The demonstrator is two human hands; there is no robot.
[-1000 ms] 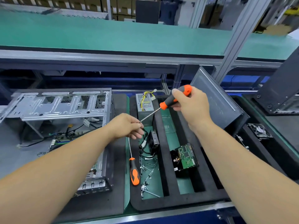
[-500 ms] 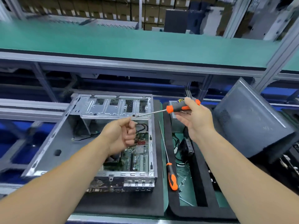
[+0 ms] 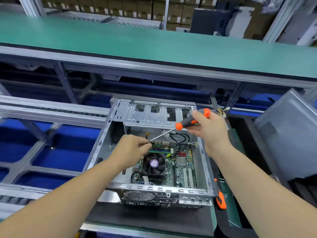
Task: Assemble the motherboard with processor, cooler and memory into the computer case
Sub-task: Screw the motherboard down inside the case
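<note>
1. The computer case lies on its side on a black mat on the bench, open side up, with its rear panel towards the camera.
2. The motherboard sits flat on the floor of the case. No print on it can be read.
3. The cooler sits on the motherboard, left of centre. Its fan hub carries a round purple label; the writing on it is too blurred to read.
4. A memory module stands in its slot just behind the cooler, partly hidden by the left hand.
5. Black cables loop over the rear part of the motherboard, below the drive cage.
6. The right hand grips the orange and black handle of the screwdriver with curled fingers, above the far right corner of the case.
7. The screwdriver shaft slants down and to the left, over the case interior.
8. The left hand pinches the tip of the shaft between thumb and fingertips. Whether a screw is held there cannot be told.
9. A second screwdriver lies just right of the case, orange handle nearest the camera.
10. A grey side panel leans at the far right.
11. Stacked cartons stand behind the green upper shelf; their white labels are not legible.
</note>
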